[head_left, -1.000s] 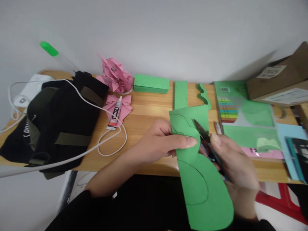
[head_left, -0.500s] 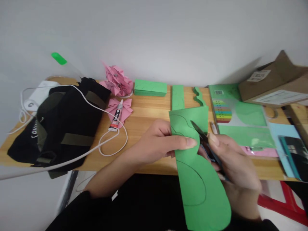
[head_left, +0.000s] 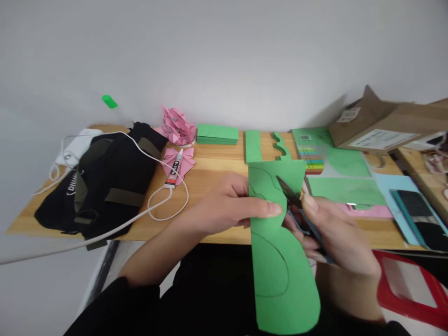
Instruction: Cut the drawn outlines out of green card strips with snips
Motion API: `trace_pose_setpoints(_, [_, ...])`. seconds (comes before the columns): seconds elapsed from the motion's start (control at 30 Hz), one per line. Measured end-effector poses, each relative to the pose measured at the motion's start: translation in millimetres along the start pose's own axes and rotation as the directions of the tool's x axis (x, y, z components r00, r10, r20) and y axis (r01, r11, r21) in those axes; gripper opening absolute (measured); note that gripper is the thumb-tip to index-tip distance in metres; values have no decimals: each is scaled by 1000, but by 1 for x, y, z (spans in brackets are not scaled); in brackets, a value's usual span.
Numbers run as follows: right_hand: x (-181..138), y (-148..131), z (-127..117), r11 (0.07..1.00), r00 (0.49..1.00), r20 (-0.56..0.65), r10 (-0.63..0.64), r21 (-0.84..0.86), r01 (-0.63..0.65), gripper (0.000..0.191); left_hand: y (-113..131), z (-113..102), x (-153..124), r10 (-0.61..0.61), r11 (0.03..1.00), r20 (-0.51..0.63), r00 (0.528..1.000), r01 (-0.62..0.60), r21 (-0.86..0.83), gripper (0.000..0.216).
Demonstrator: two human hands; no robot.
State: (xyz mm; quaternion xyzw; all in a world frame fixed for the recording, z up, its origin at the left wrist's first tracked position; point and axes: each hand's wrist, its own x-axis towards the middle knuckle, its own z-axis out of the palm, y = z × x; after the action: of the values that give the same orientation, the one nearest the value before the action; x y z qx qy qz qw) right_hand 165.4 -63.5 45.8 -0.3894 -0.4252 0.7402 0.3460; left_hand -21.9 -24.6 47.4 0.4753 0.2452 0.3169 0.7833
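Observation:
My left hand (head_left: pixel 241 205) pinches a green sheet of paper (head_left: pixel 269 261), its thumb lying across the front. Curved pencil lines run along the sheet, and its right edge is cut into a wavy outline. In my right hand (head_left: pixel 336 228) is a pair of scissors (head_left: pixel 292 193) with dark blades and blue-grey handles. The blades lie at the upper part of the sheet, close to the left thumb; whether they are fully closed I cannot tell. Behind the sheet, a wavy green paper strip (head_left: pixel 280 144) and a green paper rectangle (head_left: pixel 252 145) lie on the wooden table (head_left: pixel 217 161).
A black bag (head_left: pixel 115 182) and a white cable (head_left: pixel 119 231) occupy the left. Pink folded paper (head_left: pixel 178 126), a glue tube (head_left: pixel 174 170) and a green paper stack (head_left: pixel 217 134) are mid-table. A cardboard box (head_left: pixel 385 123), paper packs (head_left: pixel 346 191) and a phone (head_left: pixel 420 217) sit right.
The camera view has shifted, so the table items sit differently in the picture. The green sheet hangs slightly straighter. Both hands keep their hold on the paper and scissors.

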Motion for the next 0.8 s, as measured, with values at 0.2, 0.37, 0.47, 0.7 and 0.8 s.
trace_pose_setpoints(0.2, [-13, 10, -4, 999, 998, 39, 45, -12, -44, 49, -1, 8, -9, 97, 984, -45, 994, -89, 153, 28])
trace_pose_setpoints(0.37, [-31, 18, -35, 998, 997, 60, -58, 11, 57, 46, 0, 5, -14, 106, 945, -66, 992, -80, 318, 31])
trace_pose_setpoints(0.47, [-31, 14, -39, 914, 915, -1, -404, 40, 404, 43, 1, 7, -15, 117, 899, -24, 993, -95, 427, 30])
trace_pose_setpoints(0.7, [-12, 3, 2, 682, 674, -217, -706, -468, 563, 13, -1, 18, -16, 110, 783, 157, 981, -183, 594, 34])
trace_pose_setpoints(0.8, [-10, 2, 8, 616, 622, -220, -752, -572, 542, 10, 1, 19, -17, 83, 752, 202, 976, -194, 630, 35])
